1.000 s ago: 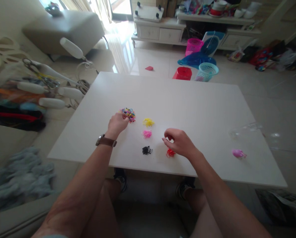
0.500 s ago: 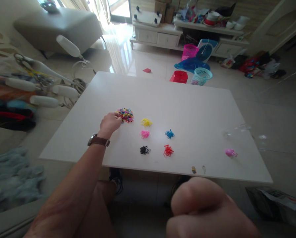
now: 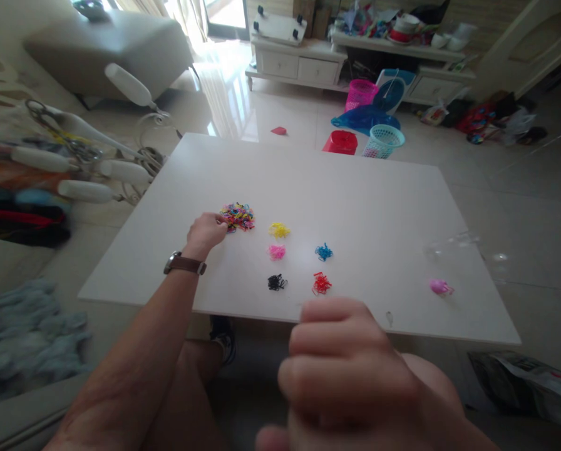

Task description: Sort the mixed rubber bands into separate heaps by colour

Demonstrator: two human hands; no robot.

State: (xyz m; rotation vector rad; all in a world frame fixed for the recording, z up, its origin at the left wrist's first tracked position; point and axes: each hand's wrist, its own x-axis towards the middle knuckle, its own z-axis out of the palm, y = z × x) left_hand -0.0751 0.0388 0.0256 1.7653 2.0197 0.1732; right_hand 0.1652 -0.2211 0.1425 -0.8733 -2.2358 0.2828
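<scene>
My left hand [image 3: 206, 230], with a brown-strapped watch on its wrist, rests at the left edge of a mixed-colour pile of small rubber bands [image 3: 238, 217]. Its fingers are pinched together; what may be between them is too small to make out. Close to the camera, my right hand [image 3: 350, 369] is curled into a blurred fist in front of the table's near edge, its inside hidden. Between the hands lie single-colour heaps of bands: yellow [image 3: 279, 230], pink [image 3: 277, 252], black [image 3: 277, 282], blue [image 3: 324, 252] and red [image 3: 322, 284].
On the white table [image 3: 379, 207], a pink object [image 3: 441, 287] and a clear plastic piece [image 3: 452, 245] lie at the right. A small clear item [image 3: 389, 318] is near the front edge. Baskets [image 3: 382, 141] stand beyond the far edge; a white lamp [image 3: 130, 84] is at left.
My right hand has risen and moved left into view, now covering the small yellow figure near the front edge. My left hand stays by the mixed pile, shifted only slightly.
</scene>
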